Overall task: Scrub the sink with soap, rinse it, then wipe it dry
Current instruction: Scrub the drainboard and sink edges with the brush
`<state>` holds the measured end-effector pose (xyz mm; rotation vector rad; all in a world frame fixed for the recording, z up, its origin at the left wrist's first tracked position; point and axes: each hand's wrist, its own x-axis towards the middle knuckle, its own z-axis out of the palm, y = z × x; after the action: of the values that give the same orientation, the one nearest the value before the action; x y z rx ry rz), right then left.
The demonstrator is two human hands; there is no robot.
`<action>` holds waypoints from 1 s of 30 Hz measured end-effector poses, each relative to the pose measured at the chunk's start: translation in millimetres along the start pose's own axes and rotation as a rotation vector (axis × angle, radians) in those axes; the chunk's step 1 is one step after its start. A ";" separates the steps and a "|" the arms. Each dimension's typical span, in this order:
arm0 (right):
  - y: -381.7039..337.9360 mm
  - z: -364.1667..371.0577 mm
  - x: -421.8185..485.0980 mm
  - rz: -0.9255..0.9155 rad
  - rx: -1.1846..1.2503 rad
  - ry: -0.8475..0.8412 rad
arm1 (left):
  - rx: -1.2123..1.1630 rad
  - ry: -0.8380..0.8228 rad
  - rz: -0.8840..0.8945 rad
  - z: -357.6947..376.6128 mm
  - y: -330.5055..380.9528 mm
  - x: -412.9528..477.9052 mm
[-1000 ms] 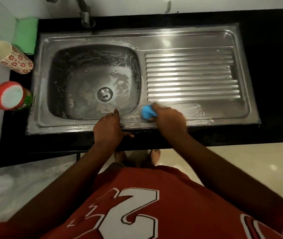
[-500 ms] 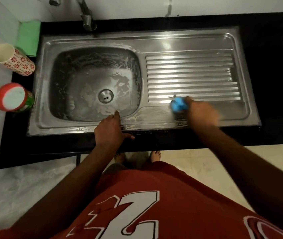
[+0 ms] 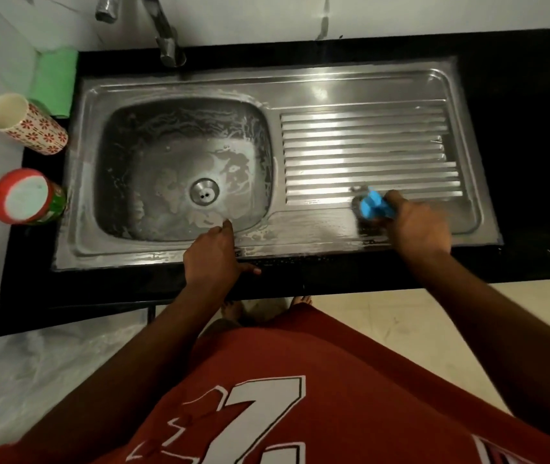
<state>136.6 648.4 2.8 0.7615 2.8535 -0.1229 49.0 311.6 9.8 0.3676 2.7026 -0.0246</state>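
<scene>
A steel sink (image 3: 173, 82) with a soapy bowl on the left and a ribbed drainboard (image 3: 367, 155) on the right fills the black counter. Suds streak the bowl around the drain (image 3: 204, 191). My right hand (image 3: 421, 226) grips a blue scrubber (image 3: 374, 205) and presses it on the near edge of the drainboard. My left hand (image 3: 215, 254) rests on the sink's front rim, fingers reaching over the bowl's edge, thumb along the counter edge.
A tap (image 3: 166, 38) rises behind the bowl. On the left stand a green cloth (image 3: 54, 80), a floral cup (image 3: 24, 123) and a red-lidded soap tub (image 3: 25, 197). The black counter (image 3: 528, 128) runs on to the right.
My right hand has slid the blue scrubber to the right, from beside the bowl out along the near edge of the drainboard. The left hand has stayed on the rim.
</scene>
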 end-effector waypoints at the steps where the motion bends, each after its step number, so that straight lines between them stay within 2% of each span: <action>1: -16.0 4.6 -7.3 -0.031 -0.006 0.017 | 0.000 -0.003 0.003 -0.6 0.1 0.1; 6: -155.9 23.9 -37.6 -0.373 0.119 0.050 | -0.004 -0.026 -0.003 -2.3 0.7 4.3; 8: -174.7 22.1 -38.0 -0.442 0.133 -0.005 | 0.010 -0.034 -0.004 -3.4 1.5 5.3; 11: -122.8 14.7 -24.4 -0.362 0.138 -0.050 | 0.010 -0.032 -0.011 -5.9 2.4 5.2; 15: 13.0 -4.6 -8.9 0.006 0.069 -0.048 | 0.010 -0.031 -0.012 -6.1 3.0 2.3; 17: 44.0 -10.4 -10.0 0.132 0.064 -0.014 | 0.007 -0.022 -0.015 -6.3 3.4 2.0; 19: 28.7 -3.6 -15.6 0.090 0.015 0.012 | 0.012 -0.016 -0.008 -6.7 3.8 2.7; 25: -138.9 12.1 -48.5 -0.390 0.063 -0.061 | 0.048 -0.013 -0.004 -9.9 9.4 3.3; 27: -143.6 5.1 -38.7 -0.396 0.093 -0.135 | 0.062 -0.007 0.003 -10.2 10.2 2.8; 30: -77.2 -14.8 -10.8 -0.251 0.144 -0.315 | 0.084 -0.005 0.016 -11.3 11.7 1.5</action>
<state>104.9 578.2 21.9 0.3625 2.6416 -0.4460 46.2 324.1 20.0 0.4130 2.6995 -0.1341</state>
